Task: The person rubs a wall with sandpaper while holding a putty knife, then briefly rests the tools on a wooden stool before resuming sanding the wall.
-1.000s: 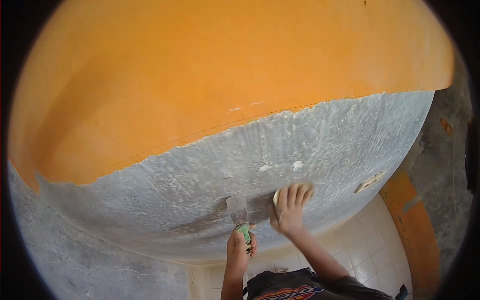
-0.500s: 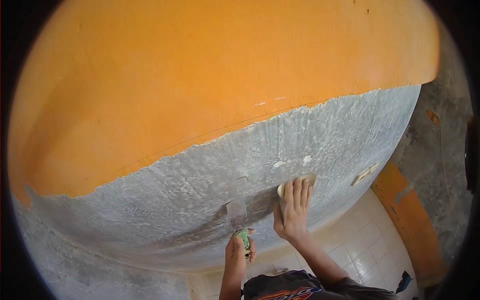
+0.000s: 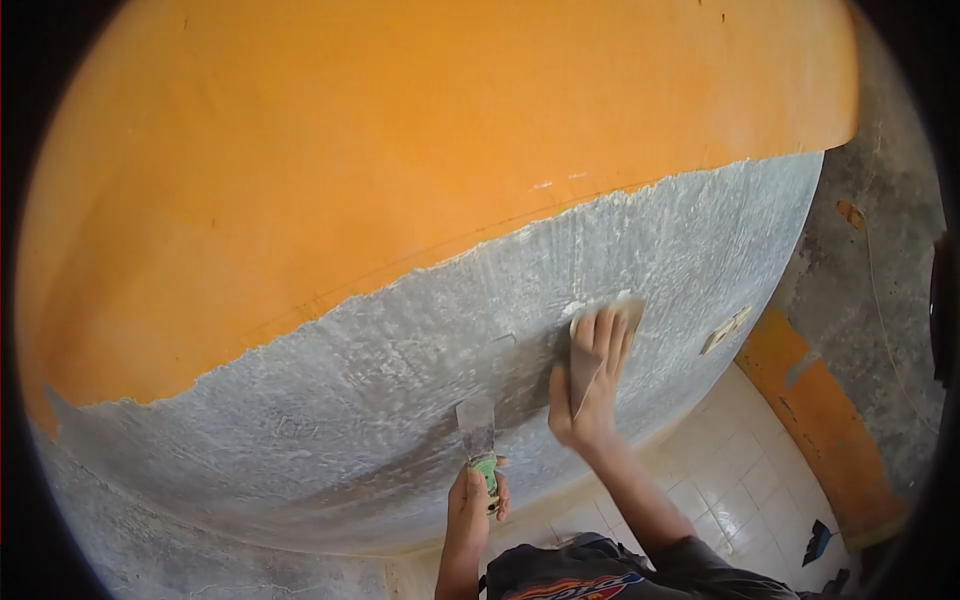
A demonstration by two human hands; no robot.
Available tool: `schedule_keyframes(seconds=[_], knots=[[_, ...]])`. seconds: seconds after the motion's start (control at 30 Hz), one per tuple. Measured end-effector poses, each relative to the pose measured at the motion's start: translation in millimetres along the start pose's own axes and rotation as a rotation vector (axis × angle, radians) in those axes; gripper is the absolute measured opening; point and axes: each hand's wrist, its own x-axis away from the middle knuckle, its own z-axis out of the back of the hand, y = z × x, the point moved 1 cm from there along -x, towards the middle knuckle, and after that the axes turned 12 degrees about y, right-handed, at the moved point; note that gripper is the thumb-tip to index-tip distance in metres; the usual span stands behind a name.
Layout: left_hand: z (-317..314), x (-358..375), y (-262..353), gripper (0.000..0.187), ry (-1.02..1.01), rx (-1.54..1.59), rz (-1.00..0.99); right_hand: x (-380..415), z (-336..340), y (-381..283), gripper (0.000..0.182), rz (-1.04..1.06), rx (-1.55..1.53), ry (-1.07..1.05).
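Note:
My left hand [image 3: 478, 498] is closed around the green handle of a putty knife [image 3: 477, 418], its flat blade pointing up in front of the wall. Higher and to the right, my right hand [image 3: 592, 395] presses a beige sheet of sandpaper [image 3: 635, 318] against the grey bared part of the wall [image 3: 400, 370]. Its fingers lie flat over the sheet, and the thumb is to the left. Small white patches [image 3: 572, 308] show on the wall just above those fingertips.
Orange paint [image 3: 450, 120] covers the upper wall down to a ragged edge. A socket plate [image 3: 727, 330] sits to the right of my right hand. Below are pale floor tiles [image 3: 735, 475], with a dark blue brush-like object [image 3: 818, 542] at the lower right.
My right hand has moved up the wall with the sandpaper, reaching the white patches. My left hand holds the putty knife in nearly the same place. The view has shifted slightly.

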Motion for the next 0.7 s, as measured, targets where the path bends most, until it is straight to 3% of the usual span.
schedule_keyframes(seconds=[0.07, 0.2, 0.27, 0.37, 0.57, 0.7], knots=[[3, 3, 2, 0.052, -0.001, 0.011, -0.006, -25, 7, -10, 0.065, 0.005, -0.040, 0.104], [15, 5, 6, 0.052, 0.027, 0.031, -0.023, 30, -23, -13, 0.064, 0.027, -0.021, 0.086], [21, 8, 6, 0.053, 0.047, 0.039, -0.027, 97, -44, -12, 0.063, 0.007, -0.055, -0.029], [28, 11, 9, 0.052, 0.059, 0.035, -0.032, 128, -48, -15, 0.063, 0.007, -0.029, -0.187], [35, 15, 13, 0.051, 0.052, 0.017, 0.001, 13, -17, -26, 0.059, 0.065, 0.033, 0.039], [41, 14, 7, 0.053, 0.053, 0.047, -0.008, 91, -46, -19, 0.061, 0.096, 0.041, -0.041]])
